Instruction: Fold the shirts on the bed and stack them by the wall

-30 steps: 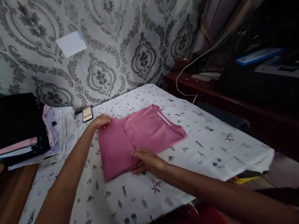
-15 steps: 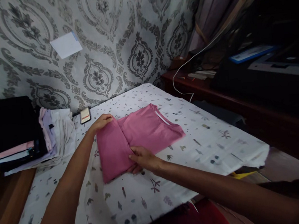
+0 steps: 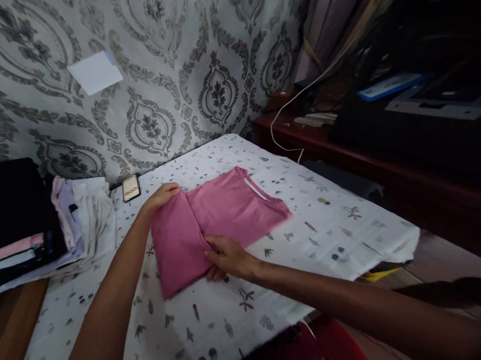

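Observation:
A pink shirt (image 3: 234,205) lies on the white patterned sheet (image 3: 330,212), its neckline toward the right and its left part folded over on itself. At the far corner of the folded layer, my left hand (image 3: 164,196) is closed on the fabric. My right hand (image 3: 227,257) pinches the near end of the same folded edge between thumb and fingers. Some of the right fingertips are tucked down by the cloth and partly hidden.
Left of the shirt are stacked folded clothes (image 3: 9,203) and white garments (image 3: 96,208). A phone (image 3: 131,187) lies near the patterned wall. On the right, a dark red table (image 3: 273,126) carries a white cable (image 3: 276,138) and other items. Paper (image 3: 95,72) hangs on the wall.
The whole view has shifted slightly, so things appear a little farther left. Both hands keep their hold on the pink shirt, whose fold looks almost the same.

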Demonstrator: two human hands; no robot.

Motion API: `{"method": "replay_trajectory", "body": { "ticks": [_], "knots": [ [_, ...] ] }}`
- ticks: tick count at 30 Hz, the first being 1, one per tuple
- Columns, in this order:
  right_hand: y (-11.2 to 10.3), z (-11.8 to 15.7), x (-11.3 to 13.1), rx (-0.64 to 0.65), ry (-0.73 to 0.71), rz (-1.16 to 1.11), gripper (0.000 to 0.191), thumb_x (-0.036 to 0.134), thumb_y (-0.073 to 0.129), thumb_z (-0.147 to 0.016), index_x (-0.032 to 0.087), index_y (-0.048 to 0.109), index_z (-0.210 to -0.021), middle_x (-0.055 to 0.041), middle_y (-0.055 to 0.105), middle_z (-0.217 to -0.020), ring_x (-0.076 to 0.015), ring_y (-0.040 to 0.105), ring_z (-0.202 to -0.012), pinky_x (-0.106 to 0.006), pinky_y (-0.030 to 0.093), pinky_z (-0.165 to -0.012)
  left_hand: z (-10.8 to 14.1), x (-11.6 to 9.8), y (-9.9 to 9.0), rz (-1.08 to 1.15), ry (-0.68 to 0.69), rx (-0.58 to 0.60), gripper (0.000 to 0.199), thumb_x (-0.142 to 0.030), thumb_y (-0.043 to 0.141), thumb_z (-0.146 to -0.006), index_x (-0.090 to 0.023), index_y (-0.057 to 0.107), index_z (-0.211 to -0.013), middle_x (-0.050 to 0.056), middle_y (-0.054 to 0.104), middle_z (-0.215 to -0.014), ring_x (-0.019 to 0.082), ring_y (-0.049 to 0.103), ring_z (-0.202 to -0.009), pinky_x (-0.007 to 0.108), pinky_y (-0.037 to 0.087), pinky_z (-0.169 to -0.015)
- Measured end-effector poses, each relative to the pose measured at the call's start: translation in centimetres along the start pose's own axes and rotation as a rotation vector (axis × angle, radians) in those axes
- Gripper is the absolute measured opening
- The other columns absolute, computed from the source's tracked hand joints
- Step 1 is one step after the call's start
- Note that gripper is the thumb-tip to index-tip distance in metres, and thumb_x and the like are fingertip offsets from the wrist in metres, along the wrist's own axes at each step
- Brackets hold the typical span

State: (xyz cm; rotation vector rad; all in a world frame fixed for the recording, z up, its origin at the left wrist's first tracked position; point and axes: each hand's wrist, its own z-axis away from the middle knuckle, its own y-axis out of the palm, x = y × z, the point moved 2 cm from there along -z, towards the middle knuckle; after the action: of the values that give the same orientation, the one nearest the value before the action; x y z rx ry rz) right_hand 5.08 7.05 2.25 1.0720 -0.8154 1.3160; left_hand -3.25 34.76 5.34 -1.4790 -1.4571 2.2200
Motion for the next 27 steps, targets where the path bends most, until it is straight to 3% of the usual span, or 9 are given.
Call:
{"method": "replay_trajectory", "body": {
  "ticks": [3, 6, 10, 13, 18, 27],
  "knots": [
    [-0.6, 0.2, 0.0, 0.036, 0.001, 0.001, 0.003, 0.02, 0.051, -0.091, 0.021, 0.049, -0.091, 0.0072, 0.058, -0.051, -0.0142, 0.068, -0.05, -0.02, 0.053, -0.046, 0.5, -0.5, 0.1, -0.097, 0.007, -0.117, 0.021, -0.029, 0.054, -0.078, -0.019, 0.065, -0.093, 0.005, 0.066, -0.092, 0.023, 0.06, -0.094, 0.036, 0.048, -0.09],
    [-2.1, 0.3, 1.1, 0.025, -0.044, 0.148, 0.009, 0.025, 0.053, -0.091, 0.019, 0.054, -0.085, 0.0048, 0.059, -0.054, -0.0132, 0.067, -0.05, -0.019, 0.049, -0.045, 2.9, -2.0, 0.4, -0.19, 0.066, -0.192, 0.027, -0.027, 0.053, -0.082, -0.021, 0.064, -0.107, 0.006, 0.066, -0.1, 0.024, 0.059, -0.099, 0.038, 0.046, -0.094],
    [-4.7, -1.4, 3.8, -0.169, -0.213, 0.482, 0.017, 0.016, 0.056, -0.086, 0.016, 0.059, -0.07, 0.0022, 0.062, -0.057, -0.0097, 0.059, -0.049, -0.018, 0.041, -0.046, 7.7, -4.9, 2.4, -0.267, 0.289, 0.0, 0.028, -0.024, 0.044, -0.092, -0.024, 0.066, -0.111, 0.006, 0.069, -0.109, 0.023, 0.062, -0.101, 0.035, 0.048, -0.091],
    [-5.6, -4.2, 5.2, -0.25, -0.215, 0.542, 0.022, 0.008, 0.05, -0.085, 0.011, 0.062, -0.066, 0.0018, 0.061, -0.055, -0.0065, 0.054, -0.049, -0.018, 0.037, -0.05, 10.2, -5.8, 4.4, -0.399, 0.29, 0.127, 0.037, -0.018, 0.041, -0.092, -0.026, 0.067, -0.117, 0.008, 0.068, -0.112, 0.024, 0.063, -0.104, 0.035, 0.048, -0.09],
    [-5.2, -8.2, 6.0, -0.222, -0.131, 0.504, 0.024, 0.004, 0.052, -0.083, 0.011, 0.063, -0.062, 0.0036, 0.056, -0.046, -0.0046, 0.048, -0.039, -0.016, 0.035, -0.046, 11.2, -5.3, 5.9, -0.52, 0.2, 0.1, 0.035, -0.018, 0.04, -0.094, -0.025, 0.064, -0.119, 0.009, 0.068, -0.11, 0.026, 0.063, -0.097, 0.037, 0.049, -0.084],
    [-4.7, -10.4, 6.7, -0.272, -0.051, 0.53, 0.033, 0.002, 0.061, -0.079, 0.015, 0.056, -0.048, 0.0046, 0.051, -0.036, -0.0068, 0.047, -0.035, -0.016, 0.037, -0.041, 12.1, -5.4, 5.1, -0.282, 0.199, -0.059, 0.012, -0.02, 0.043, -0.09, -0.022, 0.054, -0.094, 0.006, 0.066, -0.1, 0.024, 0.061, -0.095, 0.037, 0.048, -0.086]
  ]
}}
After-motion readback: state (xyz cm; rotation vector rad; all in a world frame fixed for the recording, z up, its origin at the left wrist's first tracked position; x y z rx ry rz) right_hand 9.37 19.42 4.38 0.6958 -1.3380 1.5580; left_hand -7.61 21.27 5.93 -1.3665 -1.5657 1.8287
